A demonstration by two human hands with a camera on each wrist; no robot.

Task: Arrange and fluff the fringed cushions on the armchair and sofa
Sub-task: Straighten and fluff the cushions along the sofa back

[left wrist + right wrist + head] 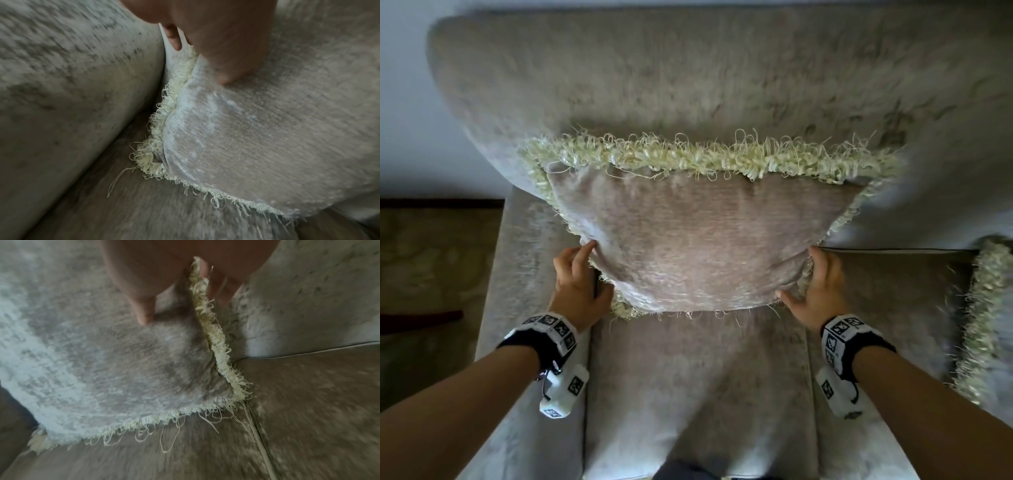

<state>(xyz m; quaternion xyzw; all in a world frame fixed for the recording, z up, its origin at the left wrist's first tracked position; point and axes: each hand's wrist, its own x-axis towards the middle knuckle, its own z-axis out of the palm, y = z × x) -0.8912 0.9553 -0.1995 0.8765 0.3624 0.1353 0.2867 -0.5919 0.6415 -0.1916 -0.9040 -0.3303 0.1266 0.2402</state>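
The fringed cushion [695, 236] is propped against the sofa's backrest [688, 75], gripped at both lower corners by the left hand [578, 277] and right hand [815, 284]. Probably best plumped with even inward squeezes, so the fringe isn't snagged.

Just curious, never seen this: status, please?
Left hand and right hand grip the fringed cushion by its sides. Cushion leans on backrest. Nothing in the way.

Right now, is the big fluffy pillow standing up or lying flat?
Standing up. The fringed cushion leans against the sofa back, its bottom edge on the seat, with the left hand and right hand gripping its lower corners.
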